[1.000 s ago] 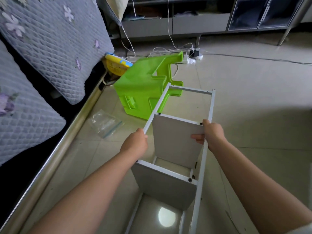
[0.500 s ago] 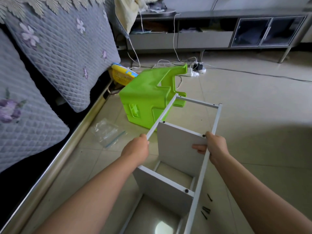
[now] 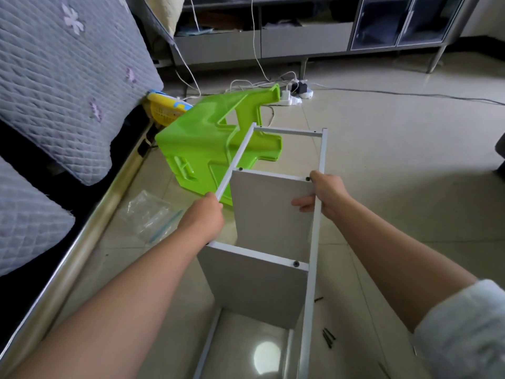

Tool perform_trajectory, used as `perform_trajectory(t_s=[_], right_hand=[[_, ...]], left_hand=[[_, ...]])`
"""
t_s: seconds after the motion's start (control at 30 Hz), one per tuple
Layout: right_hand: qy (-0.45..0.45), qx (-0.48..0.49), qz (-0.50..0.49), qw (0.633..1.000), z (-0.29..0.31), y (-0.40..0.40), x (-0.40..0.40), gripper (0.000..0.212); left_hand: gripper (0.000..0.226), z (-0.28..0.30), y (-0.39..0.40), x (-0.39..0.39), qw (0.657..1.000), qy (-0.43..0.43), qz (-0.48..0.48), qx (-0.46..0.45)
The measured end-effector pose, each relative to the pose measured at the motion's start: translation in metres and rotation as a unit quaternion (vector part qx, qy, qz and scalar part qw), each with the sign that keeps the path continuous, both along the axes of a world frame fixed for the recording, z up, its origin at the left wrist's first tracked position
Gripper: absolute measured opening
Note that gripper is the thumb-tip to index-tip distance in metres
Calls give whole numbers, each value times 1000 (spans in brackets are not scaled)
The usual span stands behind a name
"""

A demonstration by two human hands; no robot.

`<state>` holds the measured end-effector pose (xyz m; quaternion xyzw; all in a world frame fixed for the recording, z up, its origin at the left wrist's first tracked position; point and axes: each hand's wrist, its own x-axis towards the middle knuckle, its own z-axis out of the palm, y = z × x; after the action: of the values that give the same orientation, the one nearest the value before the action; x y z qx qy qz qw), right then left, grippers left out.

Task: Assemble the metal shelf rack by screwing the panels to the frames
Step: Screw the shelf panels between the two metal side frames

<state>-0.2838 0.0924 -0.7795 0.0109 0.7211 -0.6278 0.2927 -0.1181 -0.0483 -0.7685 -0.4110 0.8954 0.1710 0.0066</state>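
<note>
The white metal shelf rack (image 3: 322,149) lies on its side on the tiled floor in front of me. Two grey panels (image 3: 270,209) stand between its long rails, with dark screw heads at their corners. My left hand (image 3: 206,217) grips the left rail just below the far panel. My right hand (image 3: 323,196) grips the right rail at the far panel's corner, thumb lying across the panel's face. A few dark loose screws (image 3: 328,337) lie on the floor right of the rack's near end.
A green plastic stool (image 3: 207,149) lies tipped over just beyond the rack's left rail. A clear plastic bag (image 3: 147,214) lies on the floor at left, beside a sofa's metal edge (image 3: 82,242). A power strip with cables (image 3: 297,93) sits ahead, under a low cabinet.
The view has shifted closer and a little to the right. Both hands keep their hold on the rails, and the rack's far end now sits slightly higher in view.
</note>
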Motion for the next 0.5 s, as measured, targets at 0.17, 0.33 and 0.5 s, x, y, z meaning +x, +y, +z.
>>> perform_trajectory(t_s=[0.17, 0.33, 0.5], right_hand=[[-1, 2, -14, 1000, 5, 12, -6, 12], [11, 5, -48, 999, 5, 39, -36, 15], [26, 9, -64, 998, 3, 58, -77, 15]], left_hand=[[27, 1, 9, -13, 1000, -7, -12, 3], [26, 3, 26, -53, 999, -6, -50, 13], [27, 2, 38, -101, 997, -11, -70, -14]])
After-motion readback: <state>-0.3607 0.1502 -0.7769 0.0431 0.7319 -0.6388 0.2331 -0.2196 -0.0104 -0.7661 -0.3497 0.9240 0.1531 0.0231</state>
